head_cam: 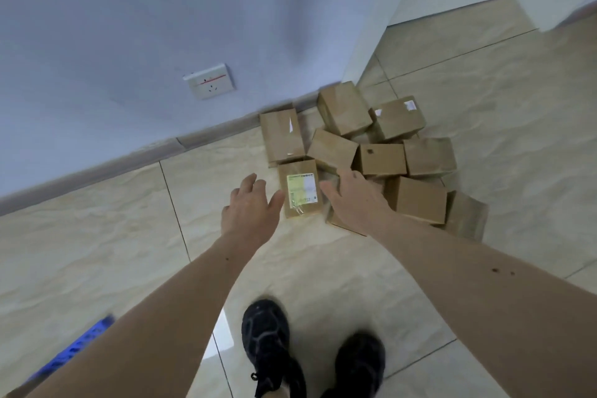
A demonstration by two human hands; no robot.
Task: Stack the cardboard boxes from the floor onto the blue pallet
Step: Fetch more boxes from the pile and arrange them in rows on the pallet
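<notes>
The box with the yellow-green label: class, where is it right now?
In the head view, the labelled box lies on the tiled floor at the pile's near-left edge, between the open left hand and right hand.

Plain brown cardboard boxes [381,158] sit on my cream, marble-veined floor tiles [97,236]. The nearest box [300,189] carries a yellow-green and white label. Blue pallet [77,349] at lower left; my shoes [268,342] are black; wall [97,10] pale lavender.

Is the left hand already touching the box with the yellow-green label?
Cannot tell. In the head view the left hand's thumb overlaps the labelled box's edge, height unclear.
</notes>
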